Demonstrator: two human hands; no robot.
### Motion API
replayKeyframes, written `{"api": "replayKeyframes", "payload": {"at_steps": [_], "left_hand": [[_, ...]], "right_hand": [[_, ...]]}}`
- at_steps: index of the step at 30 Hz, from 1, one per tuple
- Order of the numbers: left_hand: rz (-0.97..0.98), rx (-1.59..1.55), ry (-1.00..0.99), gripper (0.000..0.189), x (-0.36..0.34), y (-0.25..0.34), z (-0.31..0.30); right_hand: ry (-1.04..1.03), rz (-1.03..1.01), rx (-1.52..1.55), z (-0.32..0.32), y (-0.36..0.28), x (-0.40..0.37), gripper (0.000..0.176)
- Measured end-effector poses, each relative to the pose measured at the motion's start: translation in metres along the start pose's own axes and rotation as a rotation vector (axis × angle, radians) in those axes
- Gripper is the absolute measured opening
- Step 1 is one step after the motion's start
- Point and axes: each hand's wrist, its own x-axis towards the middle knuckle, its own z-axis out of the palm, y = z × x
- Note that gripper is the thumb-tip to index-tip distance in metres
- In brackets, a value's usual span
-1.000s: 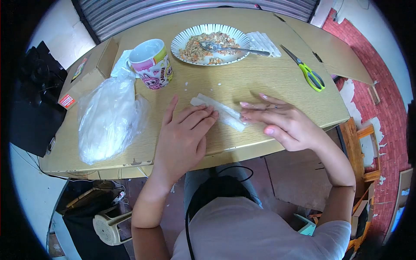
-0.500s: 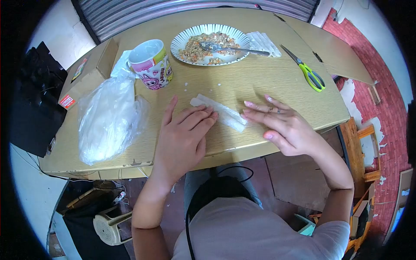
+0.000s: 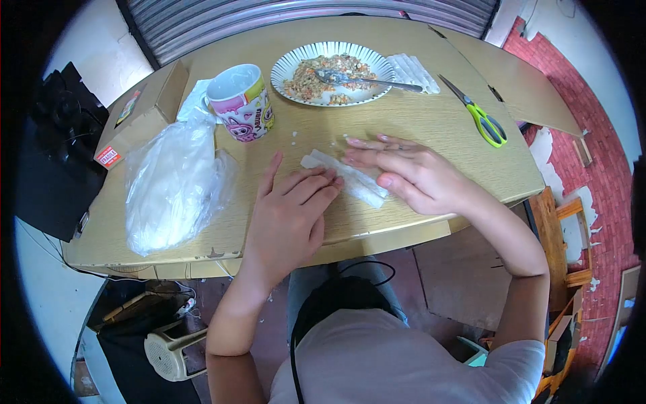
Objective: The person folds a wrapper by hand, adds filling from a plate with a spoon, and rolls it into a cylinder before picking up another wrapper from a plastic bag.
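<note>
On the table near its front edge lies a pale, translucent spring roll wrapper, folded into a narrow strip set at a slant. My left hand rests its fingertips on the strip's left part, thumb apart, fingers stretched out. Over the right part, my right hand has its fingers extended along the far edge; whether all of them touch is hard to see. Any filling inside is hidden. Beyond the hands stands a fluted white plate of chopped filling, with a metal spoon lying in it.
Several finished rolls lie beside the plate. Green-handled scissors are at the right. On the left are a cartoon mug, a clear plastic bag with white contents and a cardboard box. Small white crumbs dot the table.
My right hand has moved left and away from me, over the wrapper's far edge. My left hand has stayed in nearly the same place on the wrapper.
</note>
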Motion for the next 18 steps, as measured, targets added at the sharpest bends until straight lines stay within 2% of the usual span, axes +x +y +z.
{"api": "replayKeyframes", "payload": {"at_steps": [6,8,11,15,17,18], "left_hand": [[-0.008,0.004,-0.004,0.041,0.000,0.000,-0.001],[0.007,0.005,-0.001,0.041,0.000,0.000,0.000],[0.004,0.013,0.000,0.040,-0.001,0.000,0.000],[0.003,0.005,0.006,0.039,0.000,0.000,0.000],[0.033,0.023,-0.036,0.038,-0.003,-0.004,0.000],[0.032,0.025,-0.035,0.038,-0.002,-0.004,-0.001]], "right_hand": [[-0.076,-0.049,0.016,0.007,0.007,0.033,0.042],[0.029,-0.069,0.005,0.010,0.013,0.041,0.045],[-0.016,-0.050,0.073,0.016,0.015,0.049,0.044],[0.022,-0.064,0.082,0.018,0.016,0.056,0.045],[-0.122,0.043,0.151,0.014,0.009,0.057,0.042],[-0.122,0.041,0.151,0.014,0.008,0.056,0.042]]}}
